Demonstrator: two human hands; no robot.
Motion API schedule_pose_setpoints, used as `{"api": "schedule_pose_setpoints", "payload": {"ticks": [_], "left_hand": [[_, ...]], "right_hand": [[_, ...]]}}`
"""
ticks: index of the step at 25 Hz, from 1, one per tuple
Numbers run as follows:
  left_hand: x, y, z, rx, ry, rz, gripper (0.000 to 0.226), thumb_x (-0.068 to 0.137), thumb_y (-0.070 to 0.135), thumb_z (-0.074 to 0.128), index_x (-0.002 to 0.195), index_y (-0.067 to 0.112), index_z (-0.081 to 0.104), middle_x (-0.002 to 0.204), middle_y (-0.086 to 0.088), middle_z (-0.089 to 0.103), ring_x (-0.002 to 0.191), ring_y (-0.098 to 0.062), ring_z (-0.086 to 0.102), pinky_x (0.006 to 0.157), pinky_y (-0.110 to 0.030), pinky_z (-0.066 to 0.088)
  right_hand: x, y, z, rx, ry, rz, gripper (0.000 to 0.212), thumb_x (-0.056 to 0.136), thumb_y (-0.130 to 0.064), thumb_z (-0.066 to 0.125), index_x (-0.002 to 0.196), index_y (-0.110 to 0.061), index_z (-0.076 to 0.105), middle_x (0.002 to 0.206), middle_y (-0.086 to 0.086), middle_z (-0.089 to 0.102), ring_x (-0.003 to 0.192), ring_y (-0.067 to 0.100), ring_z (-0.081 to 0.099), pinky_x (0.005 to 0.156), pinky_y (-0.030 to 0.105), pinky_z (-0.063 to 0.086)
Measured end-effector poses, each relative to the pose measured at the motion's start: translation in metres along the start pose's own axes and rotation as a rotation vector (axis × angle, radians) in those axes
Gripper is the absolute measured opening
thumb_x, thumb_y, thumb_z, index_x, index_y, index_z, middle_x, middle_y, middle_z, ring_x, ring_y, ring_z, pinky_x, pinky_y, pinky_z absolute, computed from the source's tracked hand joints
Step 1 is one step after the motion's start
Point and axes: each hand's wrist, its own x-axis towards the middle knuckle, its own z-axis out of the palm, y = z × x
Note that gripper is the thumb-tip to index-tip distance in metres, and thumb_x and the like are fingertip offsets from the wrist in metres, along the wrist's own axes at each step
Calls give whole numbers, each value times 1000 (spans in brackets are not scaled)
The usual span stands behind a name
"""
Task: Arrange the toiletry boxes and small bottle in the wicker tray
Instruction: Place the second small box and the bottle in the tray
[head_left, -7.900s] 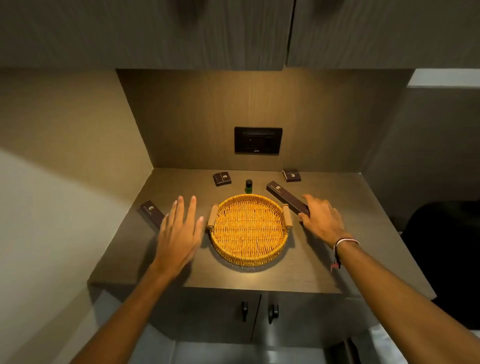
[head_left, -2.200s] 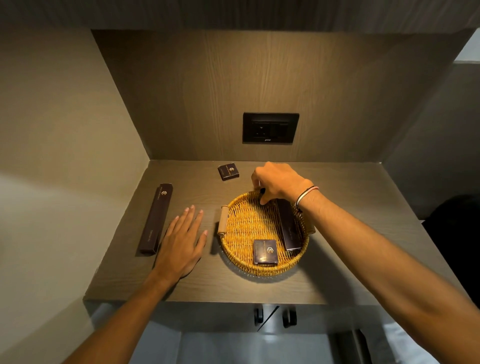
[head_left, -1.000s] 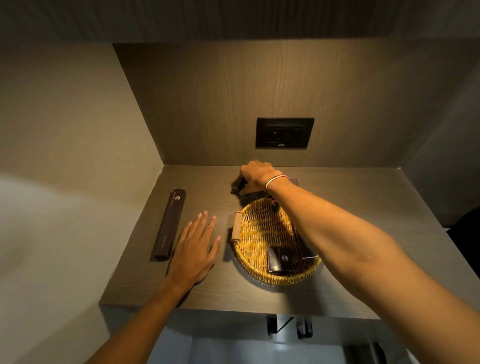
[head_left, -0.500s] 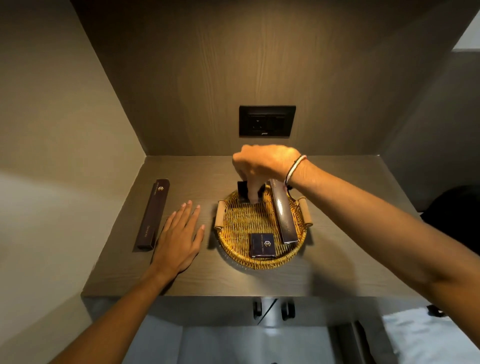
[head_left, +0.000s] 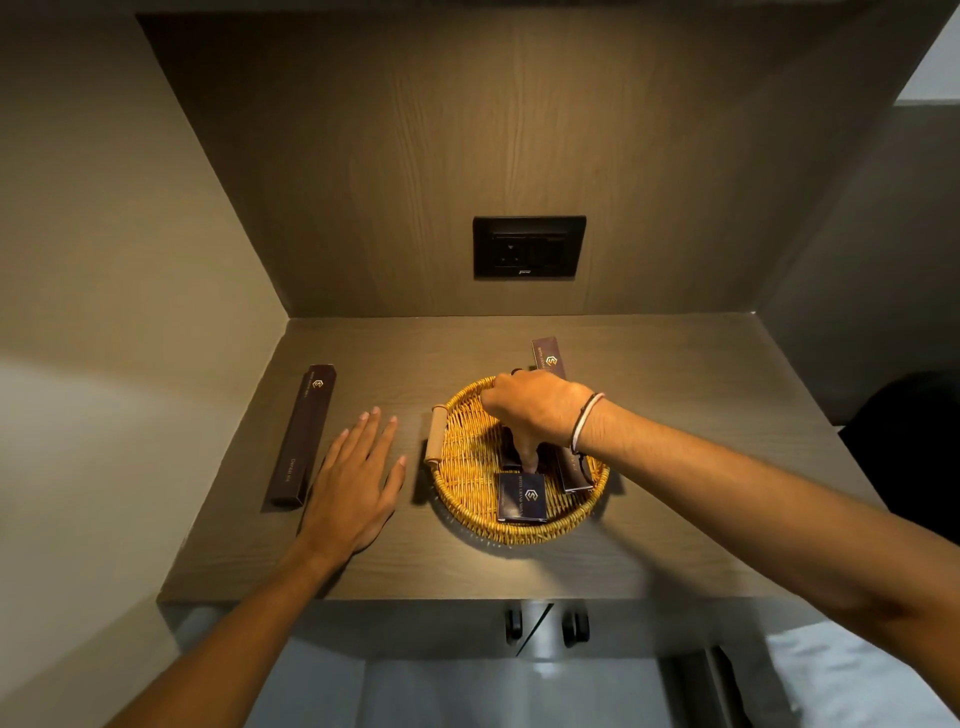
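Wicker tray (head_left: 467, 470) is sitting mid-tabletop (head_left: 701, 415), with bare surface lying open to its right and front. Right hand (head_left: 532, 410) is reaching into it, fingers pinching a small dark box (head_left: 511, 447) beside a second small box (head_left: 521, 497) and a long box (head_left: 550, 358) overhanging the far rim. Left hand (head_left: 353, 483) is resting flat, empty, beside another long box (head_left: 301, 436). Half a second ago, the pinched box was higher, at the far rim.

Left grip (head_left: 349, 486) flat, right grip (head_left: 532, 408) pinching.

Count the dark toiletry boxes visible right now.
4: a long box on the counter beside the left hand, a long box across the tray's right rim, a small box at its front, another under the right hand's fingers.
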Motion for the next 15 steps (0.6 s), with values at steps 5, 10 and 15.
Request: {"api": "schedule_pose_setpoints", "payload": {"ticks": [5, 10, 15], "left_hand": [[1, 2, -2, -10, -15, -11, 66, 97, 51, 19, 155, 19, 21, 164, -7, 21, 152, -18, 14, 124, -44, 17], [0, 3, -4, 8, -24, -14, 66, 98, 50, 18, 155, 17, 21, 164, -7, 20, 153, -18, 13, 125, -44, 15], [-1, 7, -5, 4, -16, -15, 66, 98, 49, 19, 155, 16, 22, 164, -8, 21, 152, -20, 14, 124, -44, 16]], "right_hand": [[-8, 15, -6, 138, 267, 18, 47, 74, -52, 80, 94, -15, 57, 86, 2, 49, 79, 26, 56, 64, 36, 45], [-13, 65, 8, 358, 906, 212, 40, 99, -51, 46, 87, -15, 59, 79, 2, 62, 71, 22, 60, 61, 38, 51], [-14, 130, 96, 465, 847, 516, 24, 101, -16, 41, 113, -6, 60, 109, 16, 63, 102, 35, 59, 87, 49, 47]]}}
